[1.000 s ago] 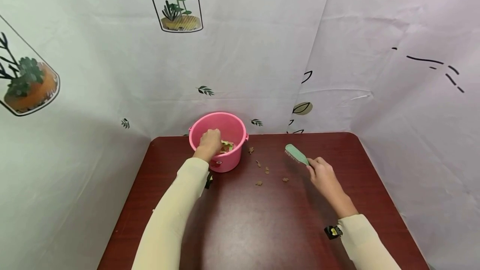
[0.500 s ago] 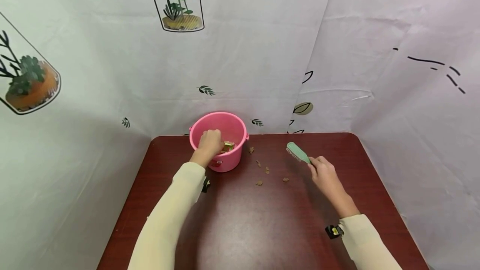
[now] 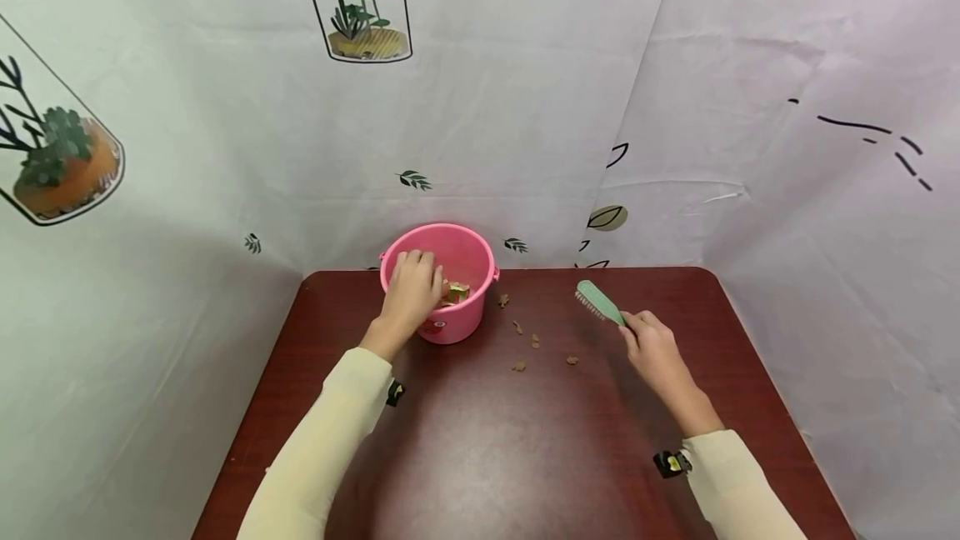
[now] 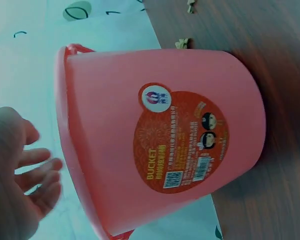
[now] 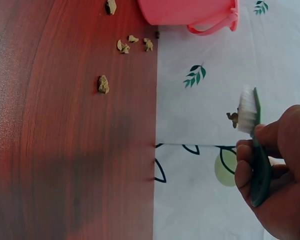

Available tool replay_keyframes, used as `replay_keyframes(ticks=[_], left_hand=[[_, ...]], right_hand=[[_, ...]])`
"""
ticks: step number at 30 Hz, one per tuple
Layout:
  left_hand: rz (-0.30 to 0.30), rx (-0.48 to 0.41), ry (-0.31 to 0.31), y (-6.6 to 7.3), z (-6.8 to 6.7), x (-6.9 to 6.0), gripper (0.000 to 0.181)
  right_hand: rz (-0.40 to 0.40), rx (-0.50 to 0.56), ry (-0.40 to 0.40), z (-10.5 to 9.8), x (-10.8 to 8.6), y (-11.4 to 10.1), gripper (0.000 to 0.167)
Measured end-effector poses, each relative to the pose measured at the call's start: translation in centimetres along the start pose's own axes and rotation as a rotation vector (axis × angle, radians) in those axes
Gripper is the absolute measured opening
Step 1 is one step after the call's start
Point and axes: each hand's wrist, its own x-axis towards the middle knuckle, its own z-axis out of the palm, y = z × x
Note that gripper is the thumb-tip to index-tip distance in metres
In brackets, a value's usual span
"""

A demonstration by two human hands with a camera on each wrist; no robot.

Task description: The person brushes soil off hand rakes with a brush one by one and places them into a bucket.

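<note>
My left hand (image 3: 408, 294) hovers at the near rim of a pink bucket (image 3: 461, 325), its fingers loosely bent with nothing between them in the left wrist view. Some crumpled gold-and-green wrapper-like scraps (image 3: 456, 293) lie inside the bucket. To the right, my right hand (image 3: 662, 361) grips the handle of a green brush (image 3: 597, 301), held above the table. White bristles (image 5: 247, 111) show in the right wrist view, with a small brown bit (image 5: 233, 118) at their tips. Several brown crumpled bits (image 3: 519, 366) are scattered on the table between bucket and brush.
The dark red wooden table (image 3: 480, 457) has rounded far corners. Pale printed cloth (image 3: 525, 107) hangs behind it and at both sides, with the bucket close to the back sheet. A label (image 4: 180, 142) is on the bucket's near side.
My left hand has drawn back and up from inside the bucket toward its near rim, and its fingers have loosened. The right hand with the brush has barely shifted.
</note>
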Motion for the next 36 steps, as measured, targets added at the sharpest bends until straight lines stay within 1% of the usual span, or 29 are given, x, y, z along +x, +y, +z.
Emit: replay_keyframes(ticks=[5, 7, 10, 12, 15, 18, 21, 24, 28, 31, 34, 36], left_hand=[[0.202, -0.028, 0.235, -0.2, 0.3, -2.1, 0.023], [0.287, -0.031, 0.313, -0.2, 0.5, -2.9, 0.020], [0.392, -0.026, 0.392, -0.1, 0.9, -4.1, 0.016], [0.442, -0.020, 0.414, 0.1, 1.1, -4.8, 0.015], [0.499, -0.015, 0.416, 0.3, 1.6, -6.1, 0.014], [0.544, -0.021, 0.387, 0.4, 2.0, -7.3, 0.013], [0.580, -0.020, 0.355, 0.3, 2.4, -8.4, 0.017], [0.606, -0.003, 0.329, 0.0, 2.9, -9.5, 0.022], [0.614, 0.024, 0.288, -0.7, 3.8, -10.7, 0.026], [0.603, 0.036, 0.254, -1.4, 4.3, -11.4, 0.028], [0.584, 0.048, 0.226, -2.3, 4.8, -12.1, 0.026], [0.566, 0.058, 0.207, -3.0, 5.0, -12.6, 0.021]], right_hand=[[0.000, -0.005, 0.013, -0.2, -0.2, -0.1, 0.023], [0.010, -0.009, 0.003, -0.2, -0.3, 0.0, 0.023], [0.026, -0.014, -0.012, -0.1, -0.5, 0.1, 0.023], [0.030, -0.018, -0.014, 0.0, -0.7, 0.2, 0.022], [0.025, -0.018, -0.003, 0.2, -1.1, 0.5, 0.020], [0.029, -0.010, 0.010, 0.5, -1.6, 0.8, 0.015], [0.074, 0.024, -0.001, 0.9, -2.0, 1.2, 0.010], [0.156, 0.083, -0.054, 1.3, -2.4, 1.7, 0.013], [0.274, 0.154, -0.118, 1.9, -3.0, 2.0, 0.018], [0.349, 0.175, -0.150, 2.3, -3.5, 2.1, 0.020], [0.408, 0.167, -0.173, 2.8, -4.0, 2.3, 0.024], [0.436, 0.155, -0.184, 3.2, -4.4, 2.4, 0.026]])
